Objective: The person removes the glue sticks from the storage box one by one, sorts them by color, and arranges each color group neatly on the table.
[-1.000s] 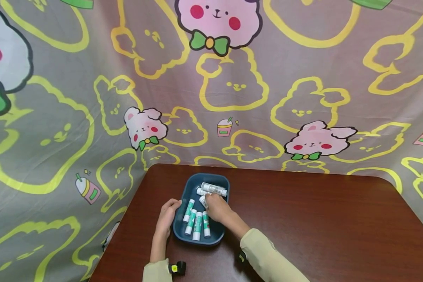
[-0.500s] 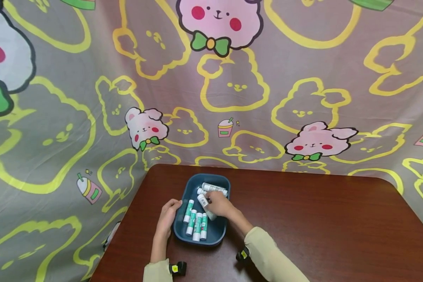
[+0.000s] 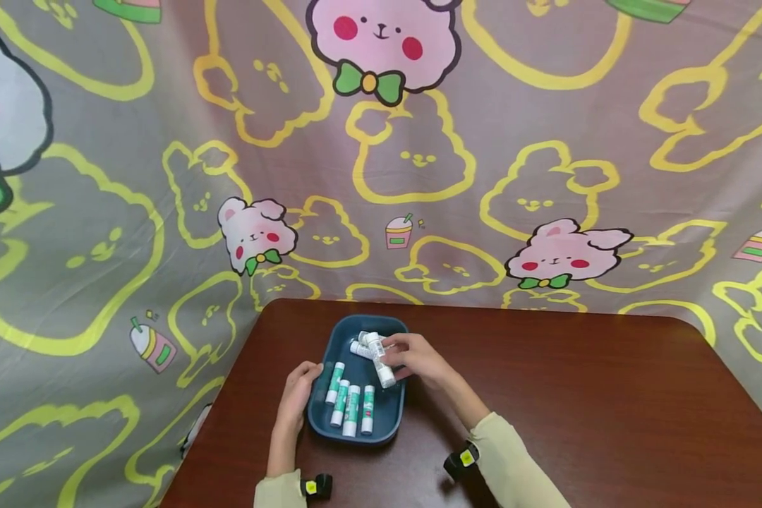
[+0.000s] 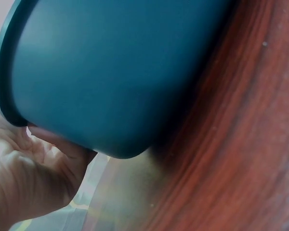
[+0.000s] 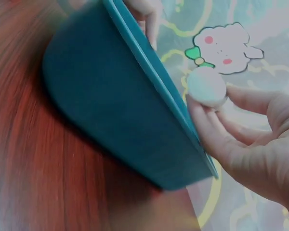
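White cylinder [image 5: 207, 87] in right hand [image 3: 421, 361], rounded bin [image 5: 103, 91]

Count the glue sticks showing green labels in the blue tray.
4, all in the near half of the tray, left to right: first glue stick, second, third, fourth slightly apart. More may be hidden behind the right hand.

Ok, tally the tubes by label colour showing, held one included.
Green tubes, in the tray: 4
White tubes, 1 in the right hand, 2 partly hidden behind it: 3
Total: 7
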Motion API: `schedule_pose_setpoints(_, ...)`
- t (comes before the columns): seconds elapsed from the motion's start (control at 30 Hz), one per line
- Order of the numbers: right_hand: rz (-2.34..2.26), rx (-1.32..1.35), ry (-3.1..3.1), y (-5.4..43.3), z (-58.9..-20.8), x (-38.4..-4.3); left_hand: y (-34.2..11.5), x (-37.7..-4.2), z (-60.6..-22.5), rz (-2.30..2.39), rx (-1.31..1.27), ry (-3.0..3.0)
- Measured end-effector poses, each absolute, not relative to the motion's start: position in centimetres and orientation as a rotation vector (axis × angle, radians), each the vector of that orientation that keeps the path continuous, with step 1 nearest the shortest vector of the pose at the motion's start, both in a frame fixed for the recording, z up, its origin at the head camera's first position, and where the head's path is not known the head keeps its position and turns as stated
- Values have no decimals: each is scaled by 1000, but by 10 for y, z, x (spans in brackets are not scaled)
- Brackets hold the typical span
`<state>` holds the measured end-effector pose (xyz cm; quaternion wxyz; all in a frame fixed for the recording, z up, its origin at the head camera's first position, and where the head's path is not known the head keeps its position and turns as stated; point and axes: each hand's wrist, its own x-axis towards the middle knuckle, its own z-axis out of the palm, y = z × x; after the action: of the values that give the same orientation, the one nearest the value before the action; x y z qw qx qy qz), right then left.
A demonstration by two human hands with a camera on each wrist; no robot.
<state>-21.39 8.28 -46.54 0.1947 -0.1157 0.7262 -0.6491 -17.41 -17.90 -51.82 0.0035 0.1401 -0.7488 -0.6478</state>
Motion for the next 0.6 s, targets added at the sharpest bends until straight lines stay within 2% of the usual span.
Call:
schedule_pose_setpoints(0.23, -1964, -269, 1868, 120, -471, -206, -180, -174, -518, -2048, 450, -2334)
schedule_pose_setpoints(0.6, -2024, -139, 1935, 186, -474, -193, -177, -173, -515, -2030, 445, -2352)
